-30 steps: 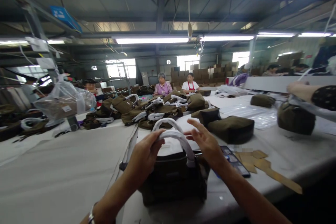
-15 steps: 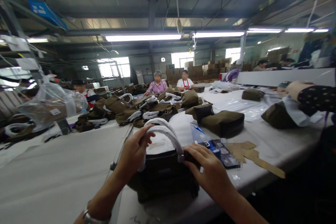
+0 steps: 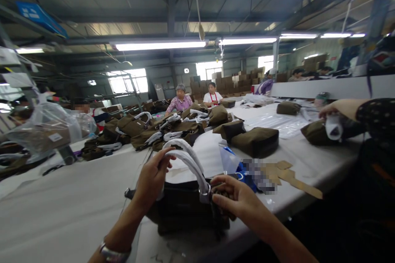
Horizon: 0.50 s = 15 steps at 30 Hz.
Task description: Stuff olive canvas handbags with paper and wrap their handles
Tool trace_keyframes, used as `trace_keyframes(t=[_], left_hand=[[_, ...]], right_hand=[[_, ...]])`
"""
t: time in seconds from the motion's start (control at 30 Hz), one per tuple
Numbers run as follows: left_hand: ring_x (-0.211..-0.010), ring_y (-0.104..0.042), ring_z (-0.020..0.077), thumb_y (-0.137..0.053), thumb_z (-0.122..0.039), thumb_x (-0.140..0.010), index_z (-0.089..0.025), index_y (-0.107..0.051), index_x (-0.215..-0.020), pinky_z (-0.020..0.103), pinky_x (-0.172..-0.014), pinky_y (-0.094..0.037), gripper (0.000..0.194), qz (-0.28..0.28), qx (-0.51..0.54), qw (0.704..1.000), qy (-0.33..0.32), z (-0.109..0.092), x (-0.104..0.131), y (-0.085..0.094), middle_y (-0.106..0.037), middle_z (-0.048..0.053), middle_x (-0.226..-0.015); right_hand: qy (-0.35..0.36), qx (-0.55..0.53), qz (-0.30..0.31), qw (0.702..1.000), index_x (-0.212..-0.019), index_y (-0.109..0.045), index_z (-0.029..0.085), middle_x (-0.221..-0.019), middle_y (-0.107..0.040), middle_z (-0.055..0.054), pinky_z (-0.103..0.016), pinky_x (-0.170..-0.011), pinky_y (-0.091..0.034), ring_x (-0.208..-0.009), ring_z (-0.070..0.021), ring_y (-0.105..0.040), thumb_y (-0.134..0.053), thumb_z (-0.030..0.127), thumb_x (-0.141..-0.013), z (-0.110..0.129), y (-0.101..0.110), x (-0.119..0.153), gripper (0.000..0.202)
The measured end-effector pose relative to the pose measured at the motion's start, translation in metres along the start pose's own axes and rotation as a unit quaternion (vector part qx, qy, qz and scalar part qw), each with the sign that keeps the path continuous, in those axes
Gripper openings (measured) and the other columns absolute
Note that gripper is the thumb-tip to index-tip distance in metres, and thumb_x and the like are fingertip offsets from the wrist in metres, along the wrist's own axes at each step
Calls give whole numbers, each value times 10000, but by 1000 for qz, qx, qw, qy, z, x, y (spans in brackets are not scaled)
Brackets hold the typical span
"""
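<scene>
A dark olive handbag (image 3: pixel 185 209) stands on the table in front of me. Its two arched handles (image 3: pixel 188 159) are wrapped in white material. My left hand (image 3: pixel 154 172) is closed on the left side of the handles, near the top. At the bag's upper right corner, beside a metal ring (image 3: pixel 204 193) at the handle's base, my right hand (image 3: pixel 231 195) pinches a dark part of the bag; its exact shape is partly hidden by the fingers. White paper (image 3: pixel 182 172) shows behind the handles at the bag's opening.
Beyond the bag lies a heap of olive bags (image 3: pixel 135 125) with wrapped handles. Two stuffed bags (image 3: pixel 257 141) sit to its right, near tan cut pieces (image 3: pixel 290 176) and a blue item (image 3: pixel 247 178). At right, a co-worker's hand (image 3: pixel 331 109) touches another bag (image 3: pixel 317 133).
My right hand's fingers have shifted off the handle base to the dark part beside it, uncovering the metal ring. My left hand keeps its hold. The co-worker's hand has moved over their bag.
</scene>
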<state>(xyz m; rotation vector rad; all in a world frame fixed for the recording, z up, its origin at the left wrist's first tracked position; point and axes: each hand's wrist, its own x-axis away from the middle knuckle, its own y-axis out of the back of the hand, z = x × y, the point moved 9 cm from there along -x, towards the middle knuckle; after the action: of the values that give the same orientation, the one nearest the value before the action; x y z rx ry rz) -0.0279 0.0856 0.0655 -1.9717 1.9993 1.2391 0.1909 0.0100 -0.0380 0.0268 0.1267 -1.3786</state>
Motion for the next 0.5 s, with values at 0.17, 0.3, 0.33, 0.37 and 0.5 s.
trace_keyframes(t=[0.17, 0.3, 0.33, 0.37, 0.5], left_hand=[[-688, -600, 148, -500, -413, -987, -182, -645, -1251, 260, -640, -508, 380, -18, 4, 1000, 0, -4, -2, 0, -690, 18, -889], [-672, -591, 146, -492, -434, -993, -172, -638, -1253, 257, -609, -511, 397, -31, 9, 999, 7, -8, -5, 3, -683, 21, -889], [-665, -591, 145, -495, -433, -992, -171, -639, -1251, 255, -600, -512, 395, -31, 10, 999, 9, -8, -5, 3, -682, 21, -885], [-663, -593, 144, -499, -432, -992, -172, -640, -1250, 254, -599, -515, 392, -31, 11, 999, 10, -9, -5, 3, -682, 21, -886], [-676, -614, 144, -514, -430, -992, -182, -628, -1275, 255, -610, -532, 393, -24, 15, 1000, 7, -14, 1, 4, -692, 25, -906]], right_hand=[[26, 3, -22, 999, -1190, -618, 208, -917, -735, -19, -248, -725, -547, -831, -160, -713, -730, 401, -858, 1, -7, 7, 400], [76, 125, -71, 987, -1240, -630, 258, -1112, -742, -40, -380, -992, -523, -1097, -229, -690, -684, 299, -862, 0, -7, 10, 384], [81, 148, -77, 983, -1247, -632, 262, -1113, -747, -38, -404, -1014, -515, -1103, -236, -689, -676, 288, -864, -3, -7, 9, 387], [88, 173, -83, 977, -1234, -646, 260, -1108, -752, -40, -429, -1027, -509, -1101, -246, -690, -663, 275, -870, -5, -6, 8, 365], [152, 275, -121, 942, -1014, -756, 262, -1121, -754, -50, -476, -1025, -514, -1106, -274, -685, -600, 259, -925, -7, 2, 6, 179]])
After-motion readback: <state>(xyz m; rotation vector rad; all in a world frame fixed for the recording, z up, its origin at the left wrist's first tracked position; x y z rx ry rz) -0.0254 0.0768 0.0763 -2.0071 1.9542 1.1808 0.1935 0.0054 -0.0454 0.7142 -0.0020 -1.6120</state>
